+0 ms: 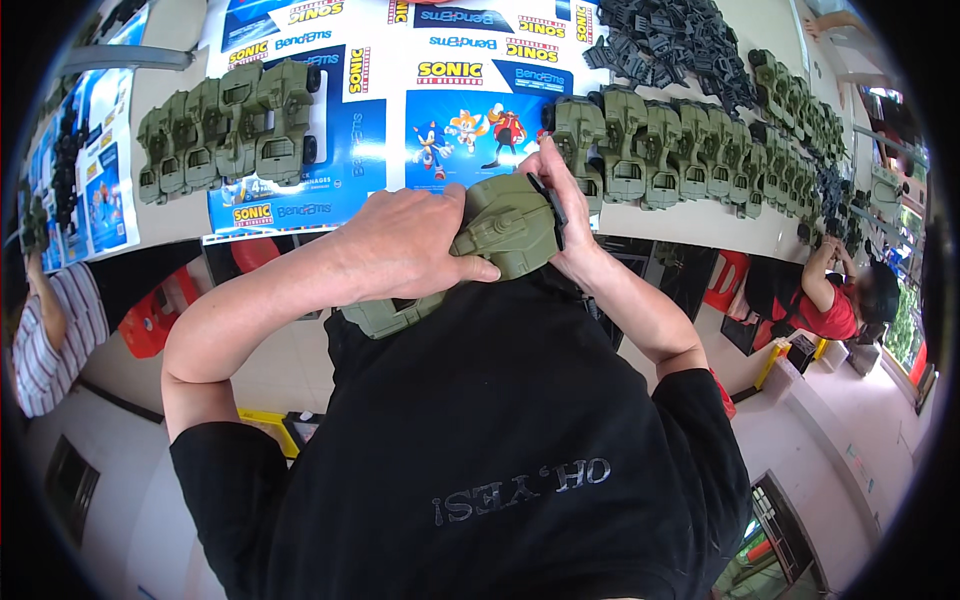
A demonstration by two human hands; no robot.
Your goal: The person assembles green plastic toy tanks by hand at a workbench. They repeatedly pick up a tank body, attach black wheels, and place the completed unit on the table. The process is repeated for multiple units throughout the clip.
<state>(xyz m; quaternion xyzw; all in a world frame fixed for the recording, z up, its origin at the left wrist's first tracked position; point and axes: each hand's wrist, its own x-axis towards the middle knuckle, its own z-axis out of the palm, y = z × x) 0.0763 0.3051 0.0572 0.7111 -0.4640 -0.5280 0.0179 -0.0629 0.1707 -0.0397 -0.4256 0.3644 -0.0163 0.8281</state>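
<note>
An olive-green toy military vehicle is held close against my chest, at the near edge of the table. My left hand is closed over its left part, with the thumb along its near side. My right hand presses against its right end, palm and fingers around a black part there. The palm partly hides that black part, so I cannot tell its kind. Part of the vehicle's body also shows below my left wrist.
Blue-and-white printed sheets cover the table's middle. Green toy vehicles stand in rows at left and right. Behind the right row lies a heap of black plastic parts. Co-workers sit at far left and far right.
</note>
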